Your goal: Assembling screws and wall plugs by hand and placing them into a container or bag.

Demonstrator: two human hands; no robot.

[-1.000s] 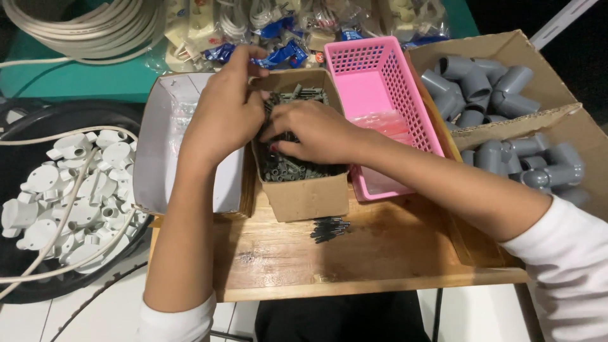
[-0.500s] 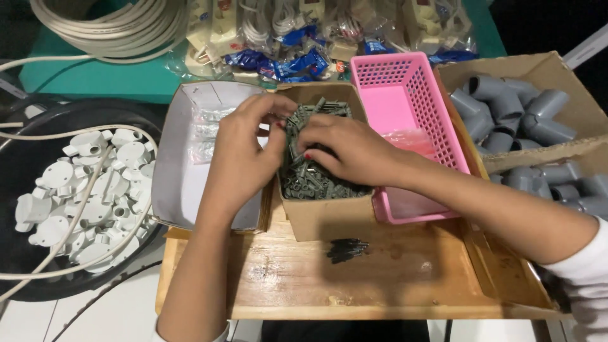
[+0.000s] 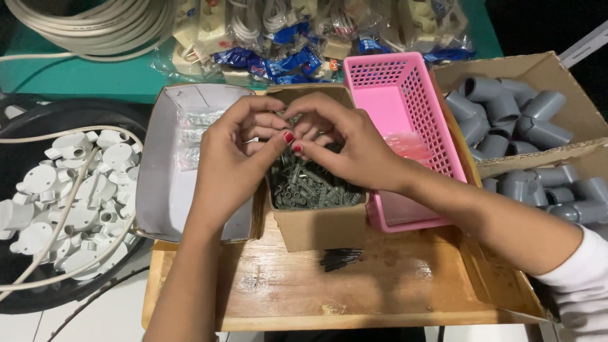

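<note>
A small open cardboard box (image 3: 320, 225) stands on a wooden board (image 3: 329, 285) and is filled with grey plastic wall plugs (image 3: 310, 189). My left hand (image 3: 237, 155) and my right hand (image 3: 345, 142) hover together just above the box, fingertips pinched and touching each other over the plugs. The fingers hide what lies between them; they seem to hold several grey plugs. A few dark plugs (image 3: 340, 258) lie loose on the board in front of the box.
A pink plastic basket (image 3: 405, 88) stands right of the box. A white box (image 3: 166, 190) with small clear bags stands left. Cardboard boxes of grey pipe elbows (image 3: 506, 117) are at the right, a black tub of white round fittings (image 3: 60, 202) at the left. Packaged goods and coiled cable lie behind.
Both hands have lifted out of the box of plugs and come together above it, fingertips meeting. The view has shifted slightly.
</note>
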